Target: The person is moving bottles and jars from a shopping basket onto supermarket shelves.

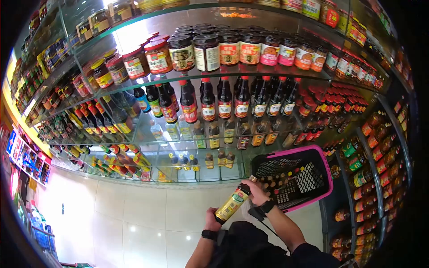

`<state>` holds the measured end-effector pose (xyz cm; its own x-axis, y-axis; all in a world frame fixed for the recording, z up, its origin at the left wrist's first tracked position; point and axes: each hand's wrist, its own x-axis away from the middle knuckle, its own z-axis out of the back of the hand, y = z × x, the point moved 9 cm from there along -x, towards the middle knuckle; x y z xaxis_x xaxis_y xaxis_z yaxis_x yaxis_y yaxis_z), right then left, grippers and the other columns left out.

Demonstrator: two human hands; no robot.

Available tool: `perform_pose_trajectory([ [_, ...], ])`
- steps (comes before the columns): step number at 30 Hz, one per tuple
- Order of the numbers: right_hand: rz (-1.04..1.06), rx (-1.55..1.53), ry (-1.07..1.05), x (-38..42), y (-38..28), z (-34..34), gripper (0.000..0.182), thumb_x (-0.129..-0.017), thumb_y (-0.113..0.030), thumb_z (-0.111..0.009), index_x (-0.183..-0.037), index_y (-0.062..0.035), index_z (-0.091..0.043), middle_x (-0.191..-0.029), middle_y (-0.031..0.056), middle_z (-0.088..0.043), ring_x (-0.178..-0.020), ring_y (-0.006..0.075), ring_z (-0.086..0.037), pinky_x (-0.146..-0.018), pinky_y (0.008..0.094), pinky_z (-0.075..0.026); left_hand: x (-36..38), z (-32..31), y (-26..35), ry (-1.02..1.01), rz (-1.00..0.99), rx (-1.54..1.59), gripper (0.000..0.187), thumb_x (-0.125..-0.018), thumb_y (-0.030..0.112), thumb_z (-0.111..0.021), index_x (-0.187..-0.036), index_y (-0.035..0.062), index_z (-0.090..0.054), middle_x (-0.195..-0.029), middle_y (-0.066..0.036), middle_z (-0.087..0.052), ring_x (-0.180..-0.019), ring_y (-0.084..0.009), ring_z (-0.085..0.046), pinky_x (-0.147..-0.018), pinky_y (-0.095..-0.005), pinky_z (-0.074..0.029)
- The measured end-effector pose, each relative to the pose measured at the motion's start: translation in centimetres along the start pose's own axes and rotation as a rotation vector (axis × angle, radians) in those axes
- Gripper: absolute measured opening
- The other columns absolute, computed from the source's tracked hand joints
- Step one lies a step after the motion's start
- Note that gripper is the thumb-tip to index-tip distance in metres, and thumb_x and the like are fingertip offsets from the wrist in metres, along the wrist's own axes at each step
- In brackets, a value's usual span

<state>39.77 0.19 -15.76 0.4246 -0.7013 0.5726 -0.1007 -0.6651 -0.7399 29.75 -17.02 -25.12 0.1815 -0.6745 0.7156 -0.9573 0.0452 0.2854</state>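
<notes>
Right in front of the person, at twelve o'clock, a bottle [231,205] slants between two closed grips: the left hand [212,219] round its base, the right hand [256,194] up by its neck. If either grip slipped on the smooth side, it could drop to the hard floor [147,214]. Swung forward, its neck might knock the glass shelf [201,181]; the gap is hard to judge from here. The basket [329,174] at one o'clock has a raised rim to catch on, the rack [380,178] crowds two o'clock, and open floor spreads toward ten.
</notes>
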Motion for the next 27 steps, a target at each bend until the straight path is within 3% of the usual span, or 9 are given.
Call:
perform_pose_trajectory([
  [4,-0.111,0.135,-0.19,1.0,0.2,-6.7,0.018,-0.079,-0.026,-0.055,-0.085,-0.0081,-0.055,-0.079,0.0026,-0.06,-0.071,0.0127,-0.06,-0.063,0.0278,-0.049,1.1,1.8,3.2,-0.007,-0.006,0.132,0.03,-0.077,0.022,-0.037,-0.087,-0.0029,-0.051,-0.087,-0.017,-0.058,-0.084,-0.0322,-0.057,-0.08,-0.0427,-0.045],
  [5,-0.089,0.18,-0.254,-0.4,1.0,-7.4,0.027,-0.079,-0.033,-0.053,-0.092,-0.009,-0.054,-0.081,0.0031,-0.06,-0.072,0.0147,-0.06,-0.064,0.0302,-0.049,0.7,2.7,3.9,0.007,-0.046,0.148,0.032,-0.077,0.022,-0.035,-0.09,-0.0036,-0.05,-0.091,-0.018,-0.057,-0.086,-0.0333,-0.057,-0.081,-0.0441,-0.044],
  [8,-0.189,0.427,-0.181,-0.5,0.4,-9.3,0.034,-0.078,-0.04,-0.053,-0.096,-0.0108,-0.055,-0.083,0.004,-0.06,-0.072,0.0171,-0.06,-0.065,0.0334,-0.049,0.5,2.8,5.7,0.007,-0.034,0.123,0.033,-0.078,0.022,-0.034,-0.093,-0.0041,-0.049,-0.093,-0.019,-0.057,-0.088,-0.0337,-0.056,-0.082,-0.0442,-0.044],
  [9,-0.203,0.434,-0.185,-1.3,0.6,-9.6,0.037,-0.075,-0.042,-0.055,-0.096,-0.0123,-0.057,-0.09,0.0031,-0.061,-0.08,0.0196,-0.061,-0.064,0.0382,-0.051,0.2,2.8,6.4,0.028,-0.031,0.112,0.033,-0.078,0.021,-0.033,-0.093,-0.0046,-0.048,-0.094,-0.02,-0.056,-0.088,-0.0336,-0.056,-0.082,-0.0439,-0.044],
  [12,-0.227,0.386,-0.182,-3.9,-0.1,-10.3,0.036,-0.075,-0.041,-0.055,-0.096,-0.0118,-0.057,-0.09,0.003,-0.061,-0.08,0.0196,-0.061,-0.064,0.0383,-0.051,-1.5,1.2,8.8,0.055,-0.04,0.092,0.033,-0.078,0.02,-0.033,-0.093,-0.0051,-0.048,-0.094,-0.02,-0.056,-0.088,-0.0335,-0.056,-0.082,-0.0439,-0.044],
  [13,-0.208,0.361,-0.166,-4.8,-0.8,-10.5,0.033,-0.075,-0.039,-0.055,-0.095,-0.0116,-0.057,-0.087,0.0035,-0.061,-0.074,0.0195,-0.062,-0.061,0.0376,-0.052,-2.6,0.8,9.4,0.033,-0.041,0.054,0.032,-0.078,0.021,-0.034,-0.094,-0.001,-0.051,-0.095,-0.017,-0.058,-0.088,-0.0326,-0.057,-0.08,-0.0441,-0.045],
  [17,-0.076,0.127,-0.08,-8.8,-3.7,-9.8,0.023,-0.075,-0.03,-0.056,-0.089,-0.011,-0.056,-0.077,0.0042,-0.06,-0.061,0.0182,-0.062,-0.05,0.0344,-0.053,-5.9,-3.5,12.8,-0.026,-0.043,-0.066,0.032,-0.08,0.022,-0.034,-0.094,-0.0006,-0.051,-0.093,-0.016,-0.058,-0.086,-0.031,-0.057,-0.079,-0.0435,-0.045],
  [24,0.111,-0.138,0.144,-14.4,-7.5,-6.3,0.012,-0.072,-0.019,-0.058,-0.074,-0.0075,-0.055,-0.072,0.004,-0.059,-0.057,0.0156,-0.06,-0.046,0.0303,-0.05,-15.4,-6.3,17.5,0.043,-0.076,-0.323,0.03,-0.08,0.024,-0.038,-0.096,0.0031,-0.053,-0.09,-0.01,-0.059,-0.085,-0.0256,-0.057,-0.074,-0.039,-0.045],
  [27,0.218,-0.147,0.247,-16.5,-7.5,-4.0,0.019,-0.068,-0.019,-0.063,-0.08,-0.0057,-0.054,-0.074,0.0052,-0.058,-0.066,0.0149,-0.059,-0.052,0.0286,-0.049,-18.1,-8.7,17.9,-0.019,-0.098,-0.48,0.029,-0.082,0.028,-0.043,-0.101,0.0083,-0.053,-0.09,-0.007,-0.058,-0.082,-0.021,-0.056,-0.072,-0.0347,-0.044],
])
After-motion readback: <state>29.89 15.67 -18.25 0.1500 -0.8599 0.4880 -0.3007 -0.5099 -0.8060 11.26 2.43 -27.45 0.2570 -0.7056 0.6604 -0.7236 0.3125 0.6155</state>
